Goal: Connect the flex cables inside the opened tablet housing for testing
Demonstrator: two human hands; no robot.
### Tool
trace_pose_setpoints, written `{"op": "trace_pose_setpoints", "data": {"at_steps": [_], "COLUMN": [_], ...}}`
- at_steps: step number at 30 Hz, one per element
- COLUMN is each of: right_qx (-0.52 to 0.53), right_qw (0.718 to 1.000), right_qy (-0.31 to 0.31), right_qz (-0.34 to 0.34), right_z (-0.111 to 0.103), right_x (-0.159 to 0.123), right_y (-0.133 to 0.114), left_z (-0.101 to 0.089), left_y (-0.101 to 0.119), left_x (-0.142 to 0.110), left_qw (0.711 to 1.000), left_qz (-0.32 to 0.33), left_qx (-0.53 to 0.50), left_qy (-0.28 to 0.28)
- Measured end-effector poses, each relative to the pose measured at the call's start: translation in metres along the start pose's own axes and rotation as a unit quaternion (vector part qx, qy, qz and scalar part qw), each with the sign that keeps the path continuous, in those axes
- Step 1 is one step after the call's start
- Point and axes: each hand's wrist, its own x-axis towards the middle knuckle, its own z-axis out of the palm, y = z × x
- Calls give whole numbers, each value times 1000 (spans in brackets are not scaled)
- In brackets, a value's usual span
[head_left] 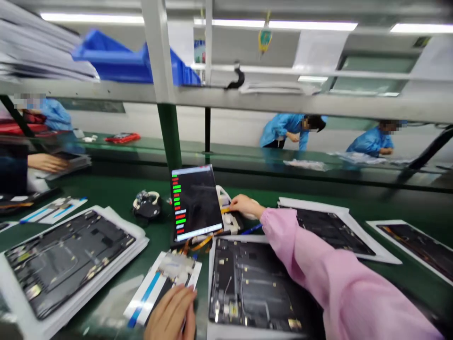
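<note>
Right hand (244, 206) pinches the orange flex cable (225, 210) beside the upright screen (195, 202); left hand (172, 314) lies flat, pinning the small board (174, 271). Better pull gently.

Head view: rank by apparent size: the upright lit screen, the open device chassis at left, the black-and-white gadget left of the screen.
1. Open device chassis, largest, though it lies nearer the camera, which inflates it.
2. Upright lit screen.
3. Black-and-white gadget, clearly smallest.

My right hand (244, 206): fingertips on the white fixture (228, 215) behind the lit screen (195, 202).
My left hand (173, 314): resting on the striped panel (161, 285).
</note>
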Motion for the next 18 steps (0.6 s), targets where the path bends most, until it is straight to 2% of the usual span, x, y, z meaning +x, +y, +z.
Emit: {"op": "trace_pose_setpoints", "data": {"at_steps": [6, 12, 15, 18], "right_qx": [-32, -91, -125, -153], "right_qw": [999, 992, 987, 981], "right_qy": [42, 88, 101, 117], "right_qz": [10, 12, 0, -20], "right_z": [7, 5, -3, -21], "right_x": [14, 3, -4, -21], "right_y": [11, 4, -3, -18], "left_z": [-14, -14, -14, -14], "left_y": [14, 13, 13, 13], "left_x": [10, 9, 10, 11], "left_qw": [996, 996, 995, 995], "left_qz": [-46, -52, -55, -58], "left_qx": [-46, -50, -48, -42], "left_qy": [-59, -62, -63, -67]}}
